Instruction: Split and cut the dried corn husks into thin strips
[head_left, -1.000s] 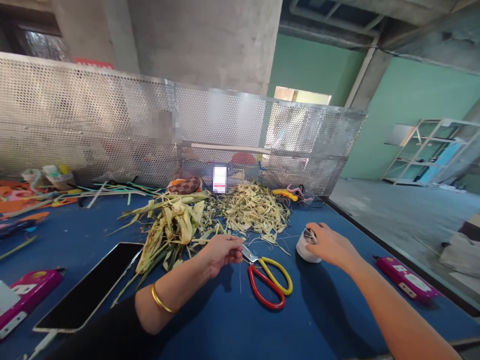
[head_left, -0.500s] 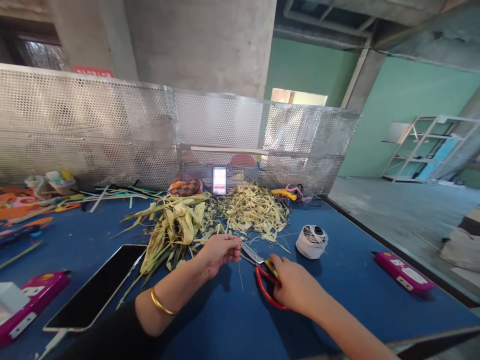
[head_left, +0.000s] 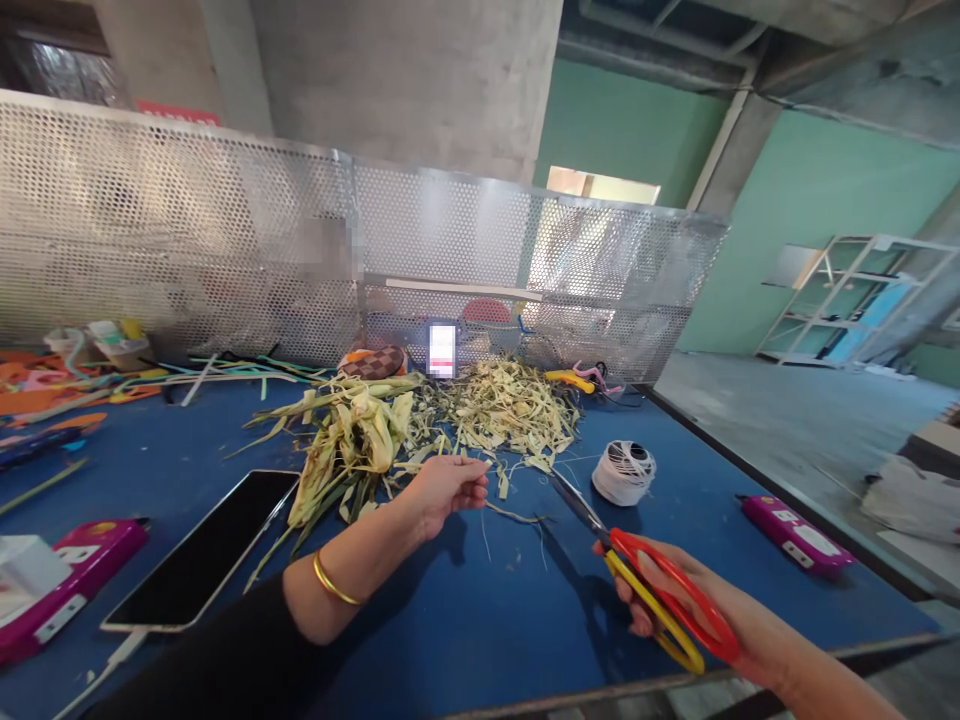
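The right hand [head_left: 712, 582] grips a pair of scissors [head_left: 616, 545] by the red and yellow handles, holding them raised over the near right part of the blue table [head_left: 465, 640]. The blades point away from the person and slant to the left, looking together or nearly so, clear of the other hand. The left hand [head_left: 442, 495] hangs above the middle of the table with its thumb and fingertips pressed together; what lies between them is too small to tell. A fine thread [head_left: 486, 535] shows just below those fingertips, and a thin dry strand [head_left: 517, 515] lies near it, between the two hands. A ball of white string [head_left: 624, 474] sits on the table beyond the right hand, near the scissor tips but apart from them. Farther back, a bundle of pale green husks [head_left: 364, 430] lies just beside a heap of shredded husk [head_left: 517, 405]. A dark-screened phone [head_left: 202, 550] lies left of the left forearm, and a purple device [head_left: 795, 535] rests toward the right edge
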